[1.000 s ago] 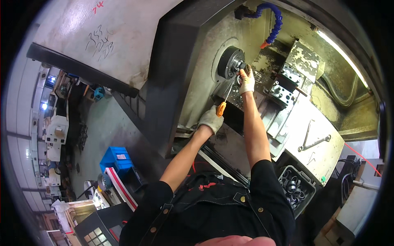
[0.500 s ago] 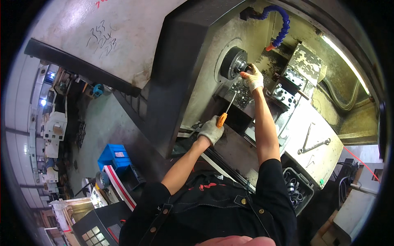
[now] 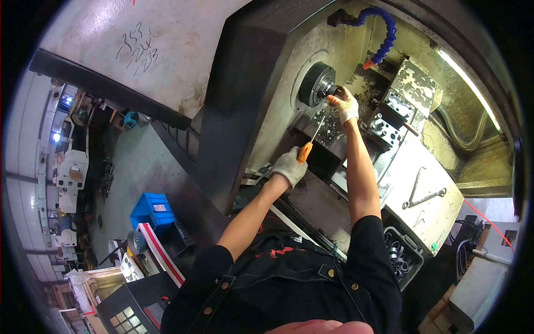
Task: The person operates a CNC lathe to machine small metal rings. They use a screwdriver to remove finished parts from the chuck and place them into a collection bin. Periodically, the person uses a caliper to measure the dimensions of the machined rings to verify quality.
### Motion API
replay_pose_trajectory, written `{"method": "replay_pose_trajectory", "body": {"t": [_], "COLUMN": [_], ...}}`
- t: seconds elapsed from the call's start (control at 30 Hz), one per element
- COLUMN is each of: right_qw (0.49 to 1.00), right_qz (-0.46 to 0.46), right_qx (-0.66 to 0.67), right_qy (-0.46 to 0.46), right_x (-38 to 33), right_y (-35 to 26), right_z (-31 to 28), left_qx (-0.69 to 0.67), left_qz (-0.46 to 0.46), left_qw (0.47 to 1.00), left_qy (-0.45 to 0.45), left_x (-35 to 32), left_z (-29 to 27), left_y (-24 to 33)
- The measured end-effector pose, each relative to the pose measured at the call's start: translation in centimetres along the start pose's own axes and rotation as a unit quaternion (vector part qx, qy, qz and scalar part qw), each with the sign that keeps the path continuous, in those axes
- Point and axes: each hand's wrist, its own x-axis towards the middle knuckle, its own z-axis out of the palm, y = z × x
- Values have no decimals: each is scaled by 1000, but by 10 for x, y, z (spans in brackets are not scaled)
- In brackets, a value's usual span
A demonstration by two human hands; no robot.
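My left hand (image 3: 290,167), in a pale work glove, is closed round the orange handle of a screwdriver (image 3: 305,152). Its thin metal shaft points up and to the right, with the tip below the lathe chuck (image 3: 316,85) and apart from it. At the front of the chuck, my right hand (image 3: 346,106), also gloved, has its thumb and fingers closed on a dark round metal part (image 3: 332,91). Orange-red shows on its thumb and fingertip. The fingers partly cover that part, so I cannot tell whether it is seated in the chuck.
Right of my right hand stands a tool block (image 3: 385,129). A blue coolant hose (image 3: 384,42) curves above. A wrench (image 3: 425,199) and hex keys lie on the pale cover (image 3: 445,189). Metal rings fill a grey bin (image 3: 409,261). Metal chips litter the machine bed (image 3: 328,125).
My left hand has moved slightly up and to the right with the screwdriver. My right hand keeps its grip on the round part, shifted only a little to the right.
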Motion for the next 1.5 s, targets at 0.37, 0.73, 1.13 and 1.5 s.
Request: {"method": "replay_pose_trajectory", "body": {"t": [0.37, 0.73, 1.13, 1.5], "right_qw": [993, 987, 981, 962], "right_qz": [86, 5, 45, 129], "right_qx": [-71, -162, -189, -238], "right_qy": [-21, 9, -5, 31], "right_x": [1, 6, 11, 3], "right_y": [-17, -6, -7, -20], "right_z": [3, -1, -11, 4], "left_qx": [-175, -297, 111, -57], "left_qz": [149, 85, 258, 199], "left_qw": [973, 945, 908, 918], "left_qy": [5, 111, 312, 337], "left_x": [-107, -199, -91, -49], "left_z": [1, -187, -276, -262], "left_y": [-60, -85, -128, -155]}}
